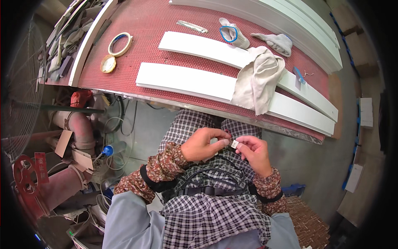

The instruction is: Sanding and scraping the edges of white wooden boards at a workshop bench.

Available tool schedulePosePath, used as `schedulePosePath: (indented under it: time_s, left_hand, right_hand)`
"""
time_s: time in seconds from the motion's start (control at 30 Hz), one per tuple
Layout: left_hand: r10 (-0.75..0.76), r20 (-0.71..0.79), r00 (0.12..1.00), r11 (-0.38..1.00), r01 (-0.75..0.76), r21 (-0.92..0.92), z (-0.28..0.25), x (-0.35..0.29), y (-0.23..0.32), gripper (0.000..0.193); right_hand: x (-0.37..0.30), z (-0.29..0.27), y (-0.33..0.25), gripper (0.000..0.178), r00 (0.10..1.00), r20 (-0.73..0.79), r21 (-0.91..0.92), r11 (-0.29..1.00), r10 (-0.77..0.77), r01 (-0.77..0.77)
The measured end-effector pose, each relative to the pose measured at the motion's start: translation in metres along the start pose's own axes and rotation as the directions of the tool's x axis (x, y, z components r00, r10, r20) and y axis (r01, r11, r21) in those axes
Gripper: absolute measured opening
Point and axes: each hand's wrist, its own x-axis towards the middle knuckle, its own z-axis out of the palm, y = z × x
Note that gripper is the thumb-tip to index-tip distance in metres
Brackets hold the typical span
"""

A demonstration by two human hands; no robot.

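Above my lap, in front of the checked apron (215, 213), my two hands are close together. My right hand (255, 154) pinches a small white block-like piece (234, 144) with dark marks on it, between thumb and fingertips. Just left of it, the thumb and fingers of my left hand (206, 144) are drawn together; a small dark red bit shows at the fingertips, too small to name. Thin black cords (215, 170) lie across the apron below my hands. A black strap with a buckle (207, 191) crosses my waist.
Ahead stands a red-matted table (124, 79) with white boards (186, 81), a pale cloth (261, 74), work gloves (273, 42), a tape roll (120, 44) and a small round dish (108, 64). Red pipes with a valve wheel (27, 176) and a spray bottle (115, 149) are at left.
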Motion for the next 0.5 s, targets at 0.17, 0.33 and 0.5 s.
schedulePosePath:
  time_s: [0.17,0.33,0.5]
  left_hand:
    - [-0.001,0.115,0.993,0.997,0.009,-0.074,0.0,0.008,-0.019,0.028]
    - [-0.044,0.178,0.983,0.877,0.124,-0.464,0.001,0.001,-0.023,0.028]
    - [-0.044,0.186,0.982,0.787,0.148,-0.599,0.002,-0.004,-0.032,0.028]
  right_hand:
    - [-0.001,0.003,-0.006,0.02,0.999,0.03,-0.047,0.999,-0.021,0.023]
    - [-0.001,0.009,-0.002,0.016,0.975,0.008,-0.156,0.962,-0.224,0.222]
    - [0.001,0.014,0.0,0.015,0.903,0.048,-0.3,0.856,-0.426,0.42]
